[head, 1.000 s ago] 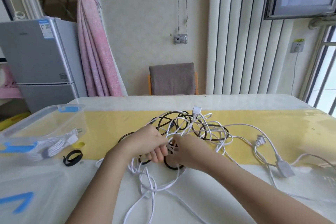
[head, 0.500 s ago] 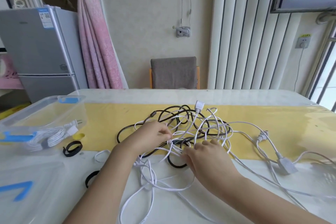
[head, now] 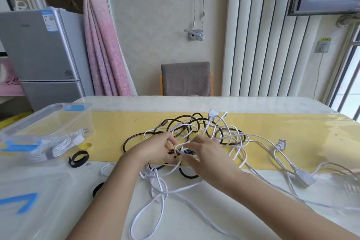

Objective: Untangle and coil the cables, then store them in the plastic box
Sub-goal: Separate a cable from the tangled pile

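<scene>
Showing two hands, left hand [head: 155,149] and right hand [head: 206,155]. Showing one tangle of cables [head: 224,134] at the middle of the tabletop [head: 194,103], mixing white and black strands too knotted for counting. Trailing three white ends: one connector [head: 212,113], one two-pin plug [head: 281,144], one socket block [head: 304,178]. Showing one plastic box [head: 58,111] at the left edge, holding one coiled white bundle [head: 52,147]. Showing two black straps, first strap [head: 78,159] and second strap [head: 97,189], one lid [head: 39,191], one chair [head: 186,78], one fridge [head: 42,48].

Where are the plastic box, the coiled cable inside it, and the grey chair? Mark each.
plastic box [head: 58,121], head view, clear side wall.
coiled cable [head: 56,145], head view, middle of the bundle.
grey chair [head: 186,78], head view, backrest.
</scene>
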